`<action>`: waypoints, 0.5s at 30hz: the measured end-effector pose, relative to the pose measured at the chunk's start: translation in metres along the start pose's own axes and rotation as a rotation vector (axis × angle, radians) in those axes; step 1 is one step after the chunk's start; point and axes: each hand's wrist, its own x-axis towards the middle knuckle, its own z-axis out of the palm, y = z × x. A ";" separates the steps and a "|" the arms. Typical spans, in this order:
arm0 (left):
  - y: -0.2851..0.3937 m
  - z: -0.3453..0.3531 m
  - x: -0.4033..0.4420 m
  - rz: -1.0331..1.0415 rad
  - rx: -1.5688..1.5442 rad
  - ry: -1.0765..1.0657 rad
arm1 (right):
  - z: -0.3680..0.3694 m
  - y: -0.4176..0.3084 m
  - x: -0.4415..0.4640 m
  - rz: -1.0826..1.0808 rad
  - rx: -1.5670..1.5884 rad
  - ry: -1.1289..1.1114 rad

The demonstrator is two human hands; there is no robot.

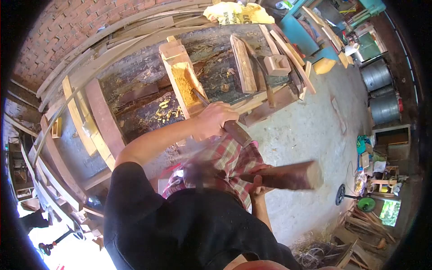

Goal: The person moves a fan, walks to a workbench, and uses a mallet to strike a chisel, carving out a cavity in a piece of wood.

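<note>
My left hand (216, 120) is wrapped round a chisel (237, 132), its thick handle sticking out below the fist. The chisel's metal blade slants into the hollow of a pale wooden block (173, 85). Fresh yellow wood shows inside that hollow. Lower right, my right hand (258, 185) is closed on the narrow end of a heavy, dark wooden mallet (292, 175). The mallet's broad end points right, slightly blurred and apart from the chisel. Yellow wood chips (165, 110) lie left of the block on the dark, rough timber (139, 72) under it.
Right of the block lie a thick wooden piece (243, 63), a small hollowed block (276, 65) and several strips. Planks (105, 117) cross the left side. Concrete floor (292, 135) shows at right, with metal drums (377, 74) beyond. A yellow sack (238, 12) rests at the back.
</note>
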 end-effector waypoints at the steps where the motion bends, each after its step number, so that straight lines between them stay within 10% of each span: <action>1: -0.001 -0.002 0.002 0.004 0.004 0.010 | 0.006 0.012 -0.006 -0.006 0.001 0.007; 7: -0.013 -0.043 0.039 -0.133 -0.439 0.257 | 0.005 0.025 -0.014 0.504 -0.220 0.139; 15: -0.004 -0.035 0.010 0.201 -0.015 0.147 | 0.027 -0.047 0.044 0.144 0.020 0.275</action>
